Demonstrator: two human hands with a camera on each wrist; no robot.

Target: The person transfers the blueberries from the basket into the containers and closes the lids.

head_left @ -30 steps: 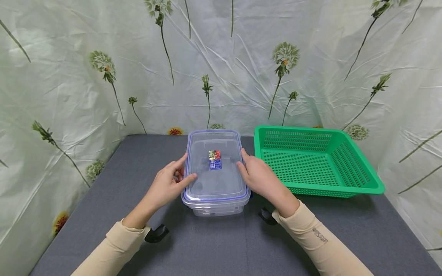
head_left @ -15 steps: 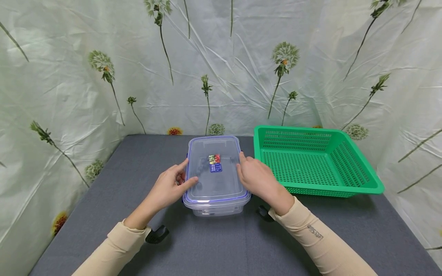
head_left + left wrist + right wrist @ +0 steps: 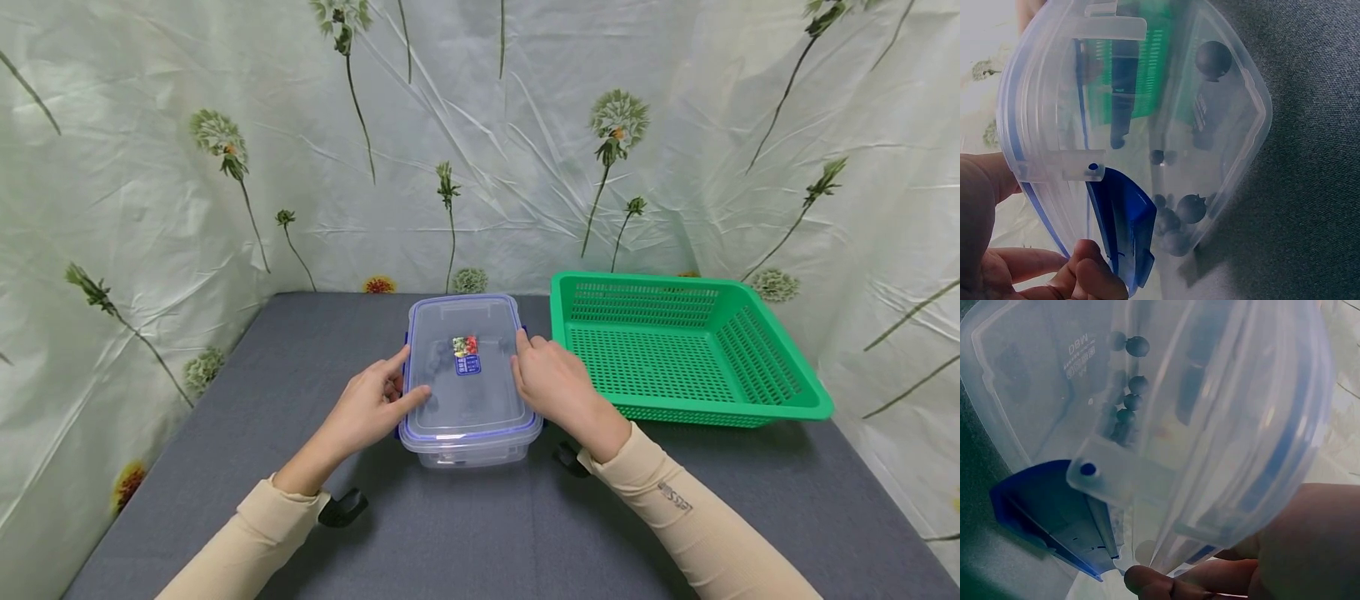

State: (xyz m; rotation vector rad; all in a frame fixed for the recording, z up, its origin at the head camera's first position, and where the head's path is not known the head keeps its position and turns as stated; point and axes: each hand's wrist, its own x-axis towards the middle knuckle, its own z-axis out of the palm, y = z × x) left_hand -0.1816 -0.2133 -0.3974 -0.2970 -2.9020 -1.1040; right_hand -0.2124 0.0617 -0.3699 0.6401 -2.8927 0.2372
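Note:
A clear food container (image 3: 472, 458) with a blue-edged lid (image 3: 465, 404) over it stands on the table, a fruit sticker on top. My left hand (image 3: 370, 406) grips the lid's left edge, thumb on top and fingers along the side. On the opposite edge my right hand (image 3: 553, 377) holds the lid the same way, index finger pointing forward. A blue clip (image 3: 1125, 219) hangs unlatched beside the left fingers; another blue clip (image 3: 1054, 515) is swung outward on the right side. Through the walls show several dark round blueberries (image 3: 1213, 59).
A green perforated plastic basket (image 3: 675, 358) stands right of the container, just beyond my right hand. Dark grey cloth (image 3: 480, 542) covers the table. Behind hangs a pale curtain (image 3: 510, 167) printed with dandelions. Black straps show at both wrists.
The lid's far edge has come down toward the container, with both hands keeping hold of it. My right hand has shifted slightly left. The basket stays put.

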